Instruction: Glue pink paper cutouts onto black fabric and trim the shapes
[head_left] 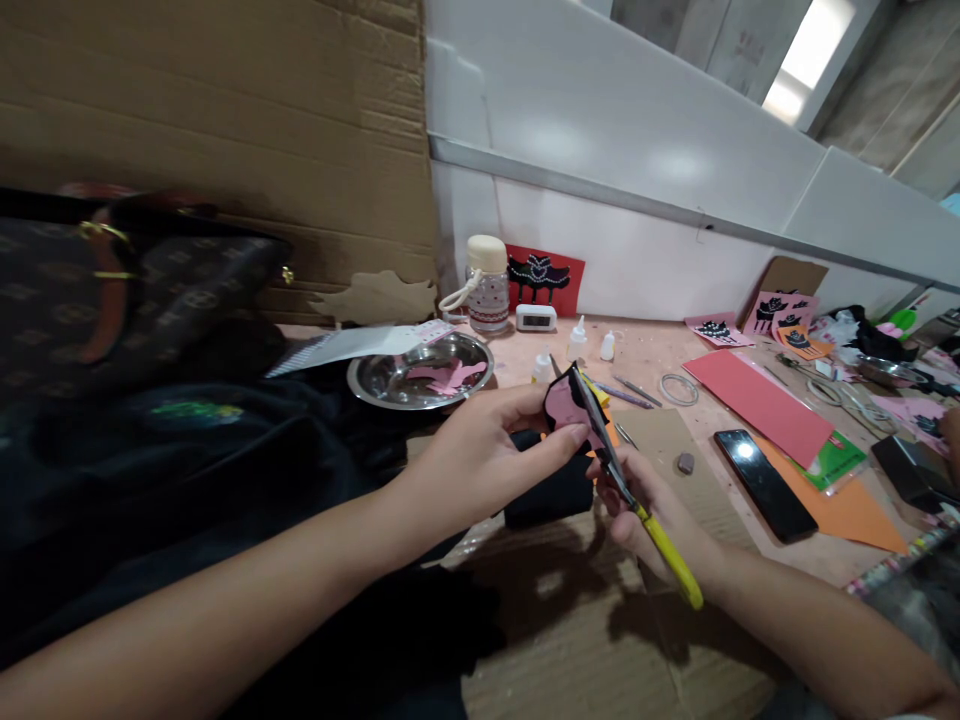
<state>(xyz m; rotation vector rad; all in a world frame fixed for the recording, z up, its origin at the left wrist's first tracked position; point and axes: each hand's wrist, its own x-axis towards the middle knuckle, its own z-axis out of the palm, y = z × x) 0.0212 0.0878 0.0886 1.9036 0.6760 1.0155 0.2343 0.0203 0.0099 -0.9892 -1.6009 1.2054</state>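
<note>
**Scissors biting into a pink paper cutout**

The left hand (480, 455) is pinching a pink paper cutout (564, 402) with a black edge, holding it up above the tabletop (660, 355). The right hand (656, 515) is gripping yellow-handled scissors (626, 490), whose blades are meeting the cutout. Behind them a steel bowl (421, 372) is holding pink scraps, and a black phone (763, 483) is lying beside red paper (757, 400). No writing is legible.

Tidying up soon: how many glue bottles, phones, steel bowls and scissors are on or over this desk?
Glue bottles: 3
Phones: 1
Steel bowls: 1
Scissors: 1, in the right hand
Total: 6
</note>
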